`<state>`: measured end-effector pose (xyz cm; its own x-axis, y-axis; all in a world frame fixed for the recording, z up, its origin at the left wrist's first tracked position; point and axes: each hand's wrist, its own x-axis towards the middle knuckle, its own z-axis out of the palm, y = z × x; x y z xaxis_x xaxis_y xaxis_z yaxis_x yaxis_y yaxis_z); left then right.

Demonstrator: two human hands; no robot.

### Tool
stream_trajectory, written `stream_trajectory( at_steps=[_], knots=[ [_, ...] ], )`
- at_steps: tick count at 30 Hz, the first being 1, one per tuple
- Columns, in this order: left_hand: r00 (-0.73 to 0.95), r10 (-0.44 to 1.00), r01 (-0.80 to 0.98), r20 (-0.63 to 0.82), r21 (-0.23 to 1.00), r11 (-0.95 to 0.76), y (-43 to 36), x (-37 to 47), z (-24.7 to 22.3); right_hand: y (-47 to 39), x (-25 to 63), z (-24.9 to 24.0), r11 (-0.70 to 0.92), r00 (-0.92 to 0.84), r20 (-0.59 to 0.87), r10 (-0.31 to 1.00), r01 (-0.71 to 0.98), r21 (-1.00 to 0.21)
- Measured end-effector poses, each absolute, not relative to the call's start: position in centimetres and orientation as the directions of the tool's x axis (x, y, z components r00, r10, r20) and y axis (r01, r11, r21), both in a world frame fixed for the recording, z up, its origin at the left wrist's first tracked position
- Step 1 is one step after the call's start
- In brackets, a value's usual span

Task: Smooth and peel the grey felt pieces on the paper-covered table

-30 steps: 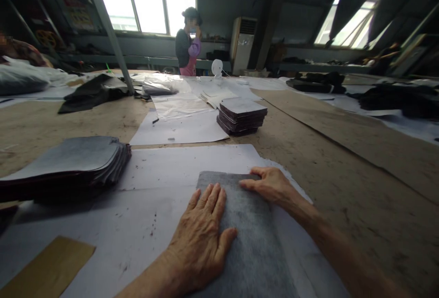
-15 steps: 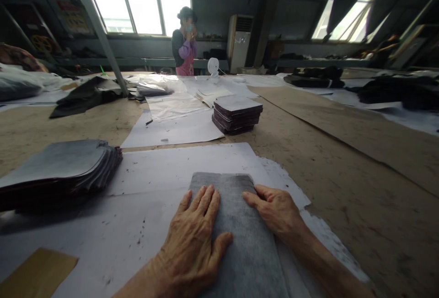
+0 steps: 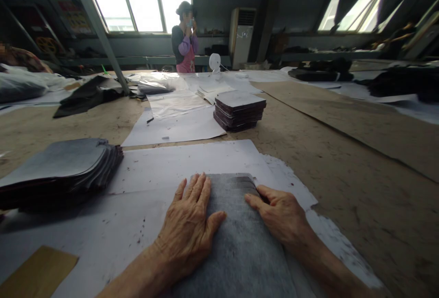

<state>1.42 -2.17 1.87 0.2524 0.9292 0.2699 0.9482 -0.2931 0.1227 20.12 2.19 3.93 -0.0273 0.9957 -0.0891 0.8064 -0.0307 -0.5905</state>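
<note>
The left hand (image 3: 188, 224) lies open and palm down on the left part of the grey sheet (image 3: 240, 243), fingers pointing toward its far edge and thumb spread across its top. The right hand (image 3: 283, 215) is at the sheet's right edge, near the far corner, with its thumb on the top surface and its fingers bent at the edge; whether they pinch it cannot be told. The grey sheet lies flat on white paper (image 3: 151, 165), its near end running out of view.

Left of the grey sheet, well apart from it, is a wide stack of grey pieces (image 3: 65, 160), and nearer the wearer on that side, a brown card (image 3: 39, 270). Beyond the sheet's far edge, a smaller stack (image 3: 240, 101) sits on the table (image 3: 343, 170). Farther beyond it stands a person (image 3: 185, 41), both hands raised near the face.
</note>
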Motion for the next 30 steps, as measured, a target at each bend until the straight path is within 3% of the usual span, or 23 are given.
stream_trajectory(
  at_steps=[8,17,30],
  knots=[
    [0.248,0.954,0.958,0.172,0.105,-0.268,-1.7,1.1,1.9,2.2,19.9,4.2,-0.048,-0.017,-0.106,0.994,0.811,-0.583],
    [0.261,0.946,0.961,0.192,0.045,-0.274,-2.1,1.4,1.7,1.7,19.5,4.4,-0.108,0.099,-0.043,0.994,0.927,-0.36],
    [0.278,0.918,0.96,0.283,-0.044,-0.277,-2.0,1.1,0.8,1.9,20.2,3.7,-0.176,0.197,0.0,0.98,0.876,-0.45]
  ],
)
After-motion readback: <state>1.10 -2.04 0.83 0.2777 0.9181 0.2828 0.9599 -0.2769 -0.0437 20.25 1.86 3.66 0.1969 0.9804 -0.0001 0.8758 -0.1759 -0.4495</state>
